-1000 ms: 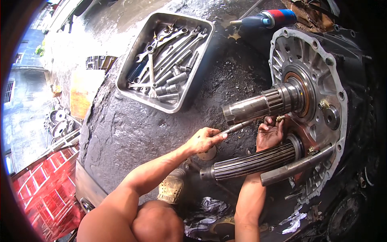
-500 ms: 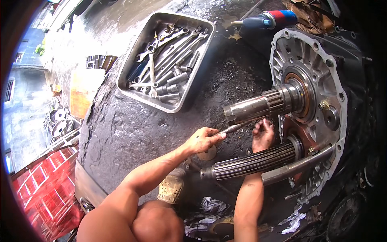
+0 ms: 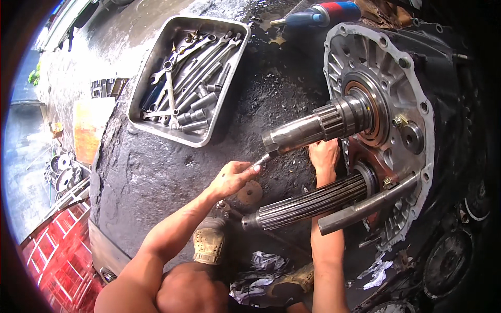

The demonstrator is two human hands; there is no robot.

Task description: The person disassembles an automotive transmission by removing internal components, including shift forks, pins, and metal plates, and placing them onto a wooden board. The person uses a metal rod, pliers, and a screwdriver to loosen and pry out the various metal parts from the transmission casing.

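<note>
My left hand (image 3: 233, 178) is closed round a slim metal bar (image 3: 267, 157), its thumb along the top. The bar's far end runs in beneath the upper splined shaft (image 3: 308, 128), where I lose sight of it. Below that same shaft, close to the housing, is my right hand (image 3: 324, 155), the fingers mostly hidden behind the shaft. My right forearm passes under the lower splined shaft (image 3: 313, 201). Both shafts stick out leftward from a grey metal gearbox housing (image 3: 420, 125) with bolt holes round its flange.
A metal tray (image 3: 131, 112) of wrenches and sockets lies at the upper left. A blue-and-red power tool (image 3: 318, 14) rests at the top. A plain rod (image 3: 368, 204) juts out below the shafts. A round disc (image 3: 249, 193), rags (image 3: 261, 268) and my shoe (image 3: 209, 242) are on the oily ground.
The view has shifted, so the gearbox and tray appear farther left. My right hand has gone up behind the upper shaft, hiding its fingers. My left hand still grips the bar.
</note>
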